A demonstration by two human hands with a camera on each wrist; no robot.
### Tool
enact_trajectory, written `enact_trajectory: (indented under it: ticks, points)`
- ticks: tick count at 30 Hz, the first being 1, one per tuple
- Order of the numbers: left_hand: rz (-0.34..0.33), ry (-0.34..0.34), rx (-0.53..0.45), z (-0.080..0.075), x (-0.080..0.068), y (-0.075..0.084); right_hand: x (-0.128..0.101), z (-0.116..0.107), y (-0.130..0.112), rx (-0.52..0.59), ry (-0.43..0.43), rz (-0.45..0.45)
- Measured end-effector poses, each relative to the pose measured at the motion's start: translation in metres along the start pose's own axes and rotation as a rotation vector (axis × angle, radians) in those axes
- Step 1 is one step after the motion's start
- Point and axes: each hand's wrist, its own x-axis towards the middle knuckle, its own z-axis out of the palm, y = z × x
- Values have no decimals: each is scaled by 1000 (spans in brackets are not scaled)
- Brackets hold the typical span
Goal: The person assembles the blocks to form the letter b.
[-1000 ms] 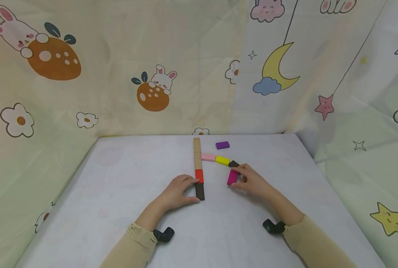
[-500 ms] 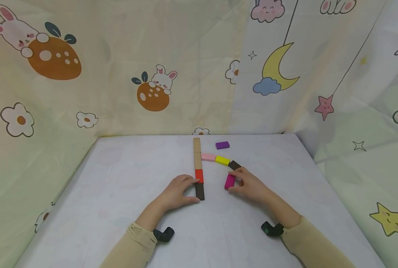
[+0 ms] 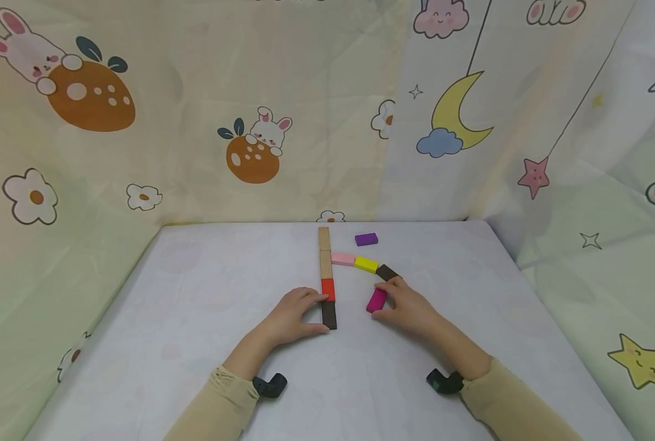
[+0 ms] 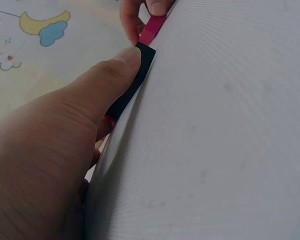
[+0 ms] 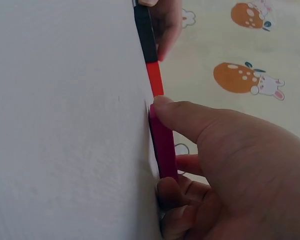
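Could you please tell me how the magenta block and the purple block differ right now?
The magenta block is pinched by the right hand; the purple block lies untouched at the back. Magenta sits tilted, near the front; purple lies crosswise. Both are small flat rectangular blocks on the table.

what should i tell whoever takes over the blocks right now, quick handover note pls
Left hand: fingers and thumb grip the dark brown block at the near end of the straight column, below the red block.
Right hand: pinches the magenta block, flat on the table, tilted, touching no other block.
Done: column of four; pink block, yellow block and a dark block branch right.
Left: magenta unattached; purple block lies loose at the back.
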Motion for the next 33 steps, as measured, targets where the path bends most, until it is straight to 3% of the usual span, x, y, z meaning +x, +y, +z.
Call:
enact_trajectory:
  ticks: [9, 24, 33]
  points:
    - [-9, 1, -4, 1, 0, -1, -2, 2, -7, -37, 5, 40]
    - [4, 12, 2, 1, -1, 1, -4, 0, -9, -46, 3, 31]
    - [20, 23, -1, 1, 0, 0, -2, -25, 14, 80, 203, 67]
